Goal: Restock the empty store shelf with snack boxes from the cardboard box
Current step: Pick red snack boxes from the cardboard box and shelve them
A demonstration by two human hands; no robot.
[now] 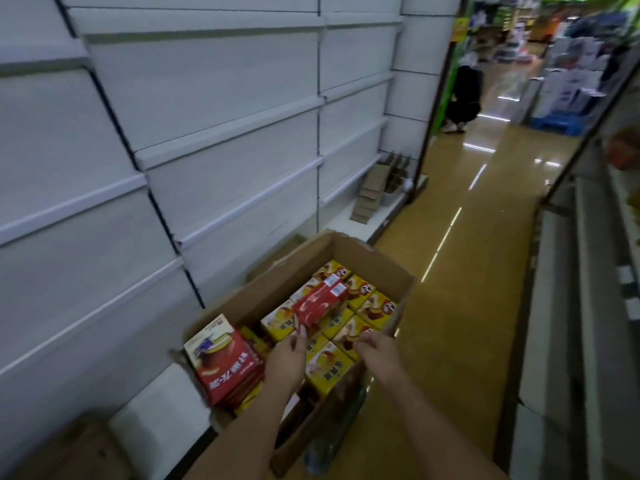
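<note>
While left hand (284, 362) pinches red snack box (320, 303), print unreadable

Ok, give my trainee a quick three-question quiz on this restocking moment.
1. True or false: the white shelves beside the cardboard box already hold snack boxes.
2. Which hand holds the small red box? A) left hand B) right hand
3. What colour are most boxes lying flat in the cardboard box?

Key: 1. False, they are bare. 2. A, the left hand pinches its near end. 3. Yellow.
</note>
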